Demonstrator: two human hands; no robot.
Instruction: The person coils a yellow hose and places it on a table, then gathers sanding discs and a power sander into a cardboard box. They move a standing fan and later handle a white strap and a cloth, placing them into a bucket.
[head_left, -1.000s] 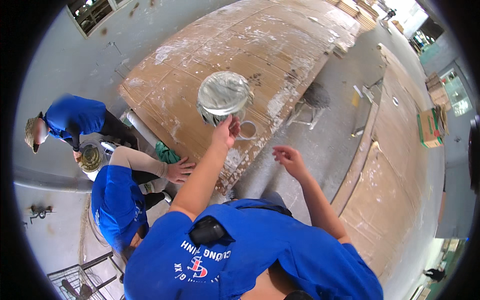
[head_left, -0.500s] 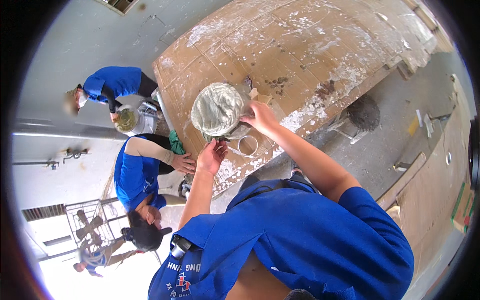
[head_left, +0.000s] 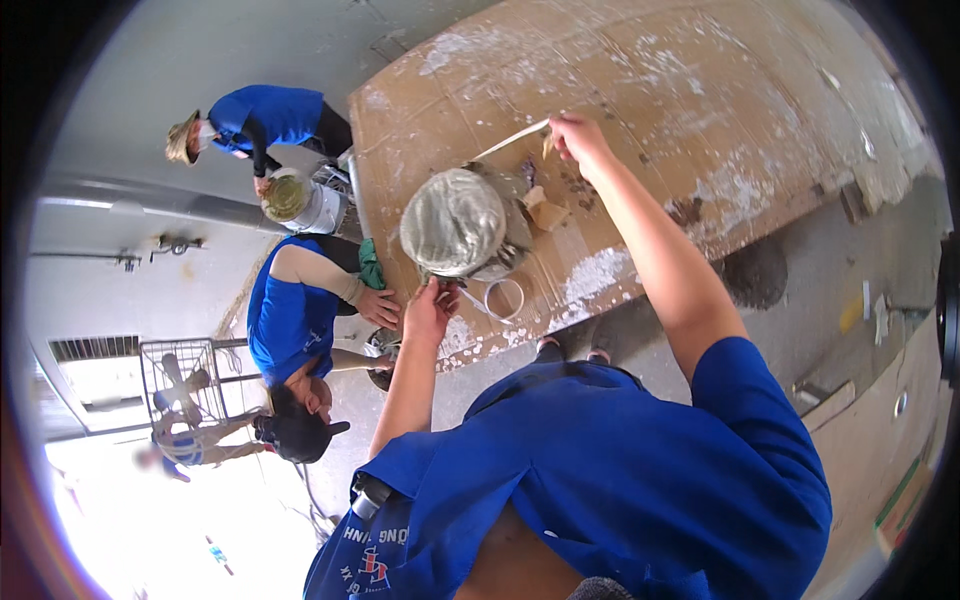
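Observation:
On the cardboard-covered table stands a round container whose top is wrapped in grey-green cloth point(head_left: 455, 225). My left hand point(head_left: 430, 312) is closed at the lower edge of this cloth, on the side near me; exactly what its fingers pinch is hidden. Out to the far right of the container, my right hand point(head_left: 580, 140) is closed on one end of a thin white strip point(head_left: 515, 138). The strip runs straight from my fingers to the container's far side. Beside the container, close to my left hand, lies a loop of white band point(head_left: 504, 300).
Cardboard point(head_left: 640, 100) with white splatters covers the table. A torn brown scrap point(head_left: 545, 210) lies right of the container. At left a co-worker's hand point(head_left: 378, 307) rests on the table edge; another person point(head_left: 270, 115) bends over a bucket point(head_left: 288, 197). A caged fan point(head_left: 180, 385) stands behind.
My right hand has moved from the container's side outward to the far right, and the white strip now stretches between them. My left hand stays at the cloth's edge. The view has shifted slightly.

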